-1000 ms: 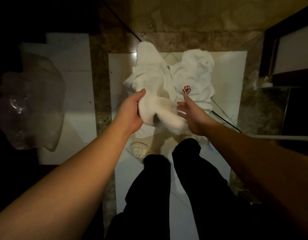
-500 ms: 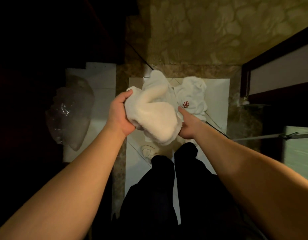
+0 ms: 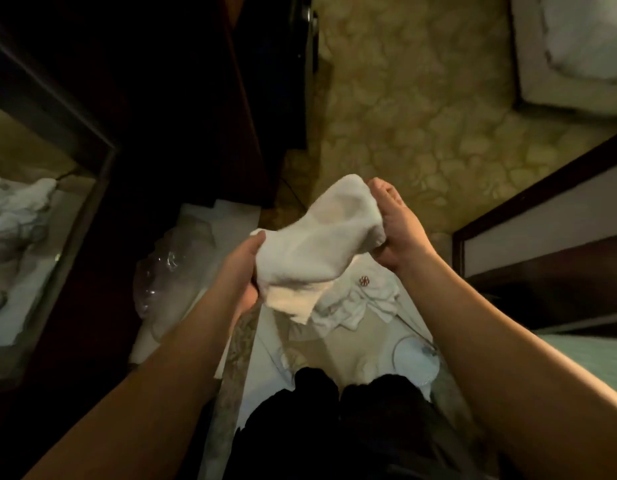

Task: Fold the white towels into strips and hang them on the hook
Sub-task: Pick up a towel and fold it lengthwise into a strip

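Towel (image 3: pixel 317 244) held bunched between both hands: left hand (image 3: pixel 243 268) grips its lower end, right hand (image 3: pixel 398 230) clasps its upper end. Second towel (image 3: pixel 362 299) lies below the hands. Folding appears just begun; next, straightening it into a strip.

A white towel (image 3: pixel 320 251), soft and bunched into a thick band, is held up in the air, slanting from near left to far right. Under it, on the pale floor, lies a crumpled second white towel (image 3: pixel 365 299) with a small red emblem.
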`<state>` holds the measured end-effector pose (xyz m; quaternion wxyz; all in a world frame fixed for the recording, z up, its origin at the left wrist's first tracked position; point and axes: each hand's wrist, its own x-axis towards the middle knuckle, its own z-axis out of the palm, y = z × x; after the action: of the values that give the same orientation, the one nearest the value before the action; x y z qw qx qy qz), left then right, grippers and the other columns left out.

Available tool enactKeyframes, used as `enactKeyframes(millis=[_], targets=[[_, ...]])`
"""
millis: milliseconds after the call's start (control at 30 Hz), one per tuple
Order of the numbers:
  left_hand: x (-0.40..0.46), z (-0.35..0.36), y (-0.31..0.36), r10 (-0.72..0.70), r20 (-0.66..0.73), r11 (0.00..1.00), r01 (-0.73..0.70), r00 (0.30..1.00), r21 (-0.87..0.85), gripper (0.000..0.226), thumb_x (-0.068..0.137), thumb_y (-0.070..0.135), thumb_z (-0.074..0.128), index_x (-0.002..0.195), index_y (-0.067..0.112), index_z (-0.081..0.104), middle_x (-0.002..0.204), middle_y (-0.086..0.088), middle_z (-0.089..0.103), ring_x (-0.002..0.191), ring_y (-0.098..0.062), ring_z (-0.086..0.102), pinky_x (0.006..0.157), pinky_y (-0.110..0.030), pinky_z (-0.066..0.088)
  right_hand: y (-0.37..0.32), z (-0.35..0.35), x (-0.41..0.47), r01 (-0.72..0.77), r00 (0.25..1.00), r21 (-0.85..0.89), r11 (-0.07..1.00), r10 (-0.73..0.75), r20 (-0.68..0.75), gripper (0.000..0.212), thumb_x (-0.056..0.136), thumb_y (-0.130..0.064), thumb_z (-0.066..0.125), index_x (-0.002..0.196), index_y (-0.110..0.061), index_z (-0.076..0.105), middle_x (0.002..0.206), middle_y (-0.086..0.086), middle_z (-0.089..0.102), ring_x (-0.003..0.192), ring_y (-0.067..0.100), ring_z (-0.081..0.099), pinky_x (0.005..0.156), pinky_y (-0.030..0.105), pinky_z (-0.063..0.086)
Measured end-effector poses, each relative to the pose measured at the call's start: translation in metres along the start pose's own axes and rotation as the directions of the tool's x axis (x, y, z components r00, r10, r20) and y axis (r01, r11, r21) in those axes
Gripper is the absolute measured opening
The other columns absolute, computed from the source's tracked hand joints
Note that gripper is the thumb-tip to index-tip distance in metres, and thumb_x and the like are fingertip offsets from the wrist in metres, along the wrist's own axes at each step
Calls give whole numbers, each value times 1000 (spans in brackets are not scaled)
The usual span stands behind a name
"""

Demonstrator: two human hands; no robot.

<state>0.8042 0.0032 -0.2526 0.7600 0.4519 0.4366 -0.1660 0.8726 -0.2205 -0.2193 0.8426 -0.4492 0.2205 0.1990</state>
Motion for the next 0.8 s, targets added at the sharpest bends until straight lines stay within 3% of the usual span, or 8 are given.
enactKeyframes(millis=[200, 267, 333, 400, 467, 567, 667, 800], targets=[[-60, 3, 4, 234, -50, 970, -230, 971, 78, 29, 99, 31, 60, 119, 10, 65, 113, -13, 72, 94, -26, 69, 81, -37, 55, -43, 62, -77, 168, 956, -163, 972, -121, 266, 20, 90, -41, 64, 93, -30, 81, 85, -6, 70, 63, 6, 60, 48, 18, 43], [-89, 6, 4, 369, -94, 920, -349, 925, 179, 28, 101, 31, 56, 122, 13, 59, 119, -12, 66, 100, -22, 64, 87, -35, 53, -50, 72, -100, 186, 924, -200, 962, -102, 367, 38, 91, -57, 55, 97, -31, 81, 96, -6, 75, 79, 6, 70, 57, 19, 49], [-122, 7, 3, 530, -129, 827, -478, 838, 296, 21, 100, 32, 57, 118, 22, 53, 113, -7, 62, 90, -9, 60, 70, -17, 49, -57, 78, -119, 165, 885, -223, 961, -45, 463, 61, 95, -69, 35, 106, -29, 80, 108, -5, 76, 94, 7, 72, 68, 24, 51], [-161, 5, -5, 673, -70, 707, -613, 736, 351, 18, 97, 32, 61, 112, 31, 51, 109, 2, 60, 82, 1, 60, 57, -5, 43, -63, 84, -143, 183, 836, -285, 941, 4, 548, 76, 97, -71, 18, 120, -25, 74, 111, -3, 75, 101, 8, 70, 75, 31, 46], [-204, 6, -16, 741, 45, 617, -706, 670, 348, 27, 90, 36, 66, 112, 38, 51, 114, 7, 58, 92, 7, 61, 65, -7, 46, -63, 90, -171, 277, 786, -392, 877, 28, 618, 79, 97, -71, 11, 132, -22, 63, 109, -5, 75, 104, 7, 67, 80, 33, 43], [-259, 11, -26, 817, 72, 501, -765, 573, 404, 48, 79, 47, 68, 122, 35, 50, 122, 5, 58, 107, -5, 59, 84, -26, 52, -60, 103, -218, 423, 703, -497, 758, 73, 708, 81, 94, -70, 9, 143, -22, 52, 143, 9, 59, 133, 20, 53, 105, 46, 39], [-307, 9, -31, 902, -53, 405, -798, 428, 446, 37, 82, 47, 67, 112, 32, 53, 108, 9, 62, 92, 6, 61, 71, -15, 46, -61, 119, -266, 473, 645, -540, 696, 145, 751, 79, 98, -67, 5, 149, -22, 44, 159, 16, 39, 149, 29, 34, 122, 61, 19], [-365, -4, -45, 955, -143, 294, -797, 259, 528, 16, 91, 39, 66, 97, 36, 50, 93, 12, 60, 79, 17, 57, 60, -2, 40, -64, 129, -321, 533, 554, -553, 641, 230, 800, 88, 93, -73, 8, 157, -18, 30, 160, 21, 34, 153, 33, 23, 122, 54, 17]])
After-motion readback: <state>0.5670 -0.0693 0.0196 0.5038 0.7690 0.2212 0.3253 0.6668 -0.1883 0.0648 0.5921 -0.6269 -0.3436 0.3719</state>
